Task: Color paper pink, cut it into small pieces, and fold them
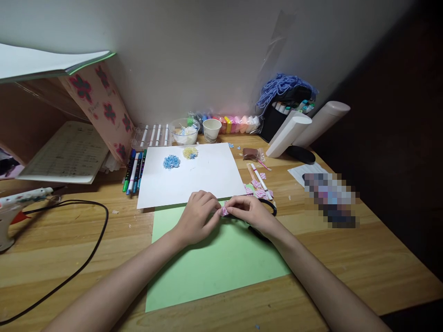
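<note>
Between both hands is a small pink-and-white striped paper piece (224, 210), above the top edge of a green sheet (207, 263). My left hand (200, 216) pinches its left side with thumb and forefinger. On its other side the fingertips of my right hand (249, 211) are closed on it. Black-handled scissors (272, 205) lie partly hidden under my right hand. More striped pieces (258, 184) are scattered just beyond that hand. A white sheet (187, 186) overlaps the green one and carries a blue crumbled-paper cluster (171, 161) and a yellow one (190, 153).
At the left lie a glue gun (20, 205) and its black cord (100, 235). Several pens (133, 173) flank the white sheet. Along the wall stand a clear bowl (185, 133), a paper cup (212, 130) and a black pen holder (272, 122). White bottles (289, 136) occupy the right back.
</note>
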`<act>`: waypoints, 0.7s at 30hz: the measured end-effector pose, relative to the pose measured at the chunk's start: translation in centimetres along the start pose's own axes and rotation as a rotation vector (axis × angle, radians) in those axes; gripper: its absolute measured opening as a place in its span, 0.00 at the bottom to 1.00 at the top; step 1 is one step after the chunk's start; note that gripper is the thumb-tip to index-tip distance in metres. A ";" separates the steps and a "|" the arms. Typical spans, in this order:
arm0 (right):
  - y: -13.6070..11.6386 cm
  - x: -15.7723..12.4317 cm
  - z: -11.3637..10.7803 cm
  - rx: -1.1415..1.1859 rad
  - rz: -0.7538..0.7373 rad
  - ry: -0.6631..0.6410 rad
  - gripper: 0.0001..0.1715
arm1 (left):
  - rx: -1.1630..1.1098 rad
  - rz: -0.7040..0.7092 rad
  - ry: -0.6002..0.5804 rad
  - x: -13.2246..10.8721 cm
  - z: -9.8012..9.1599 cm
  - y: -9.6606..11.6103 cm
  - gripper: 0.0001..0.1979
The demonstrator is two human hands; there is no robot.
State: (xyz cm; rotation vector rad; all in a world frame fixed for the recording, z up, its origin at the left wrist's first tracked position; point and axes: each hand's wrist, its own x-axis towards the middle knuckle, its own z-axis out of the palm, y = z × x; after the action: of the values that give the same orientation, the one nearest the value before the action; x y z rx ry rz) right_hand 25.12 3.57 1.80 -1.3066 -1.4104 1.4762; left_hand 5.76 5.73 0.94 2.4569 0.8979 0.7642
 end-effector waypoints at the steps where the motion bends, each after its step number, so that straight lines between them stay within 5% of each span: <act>1: 0.0 0.0 0.0 -0.009 -0.001 -0.002 0.13 | -0.001 0.000 0.000 0.0 0.0 0.0 0.06; 12: 0.2 0.1 -0.2 -0.098 -0.020 -0.025 0.10 | -0.009 0.010 0.006 0.1 0.1 -0.1 0.07; 21: -0.1 -0.2 0.4 -0.199 -0.056 0.144 0.10 | 0.003 -0.043 0.106 -0.1 0.1 -0.1 0.04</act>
State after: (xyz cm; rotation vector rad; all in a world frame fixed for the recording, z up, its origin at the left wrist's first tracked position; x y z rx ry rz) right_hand 24.79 3.26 1.86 -1.4522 -1.5154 1.2040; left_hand 5.74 5.69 0.80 2.4103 0.9872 0.8851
